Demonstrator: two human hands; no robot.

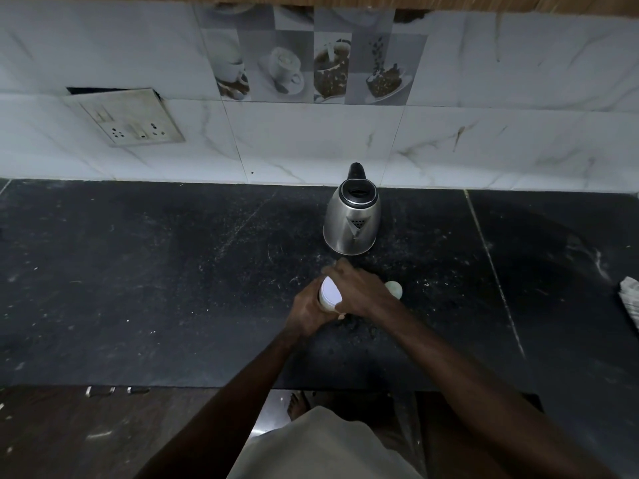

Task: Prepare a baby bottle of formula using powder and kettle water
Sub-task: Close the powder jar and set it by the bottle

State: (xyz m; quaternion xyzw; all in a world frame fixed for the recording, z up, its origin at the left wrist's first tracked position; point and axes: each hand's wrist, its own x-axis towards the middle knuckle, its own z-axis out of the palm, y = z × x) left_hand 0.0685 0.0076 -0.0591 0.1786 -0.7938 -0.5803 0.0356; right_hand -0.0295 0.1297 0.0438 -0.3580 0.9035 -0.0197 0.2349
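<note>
A small white container [330, 293] with a pale lid stands on the dark counter [173, 288] near the middle. My left hand [307, 311] wraps around its side. My right hand [359, 288] lies over its top and far side, fingers curled on it. A small round pale object [394, 289], possibly a cap or bottle part, sits just to the right of my right hand. A steel electric kettle [352, 219] with a black handle and open top stands behind, spout facing me. The container's lower body is hidden by my hands.
A tiled wall runs along the back with a loose socket plate [131, 119] at the left. A crumpled cloth [629, 299] lies at the counter's right edge. The counter's front edge [242, 387] is close to my body, with floor and a foot below.
</note>
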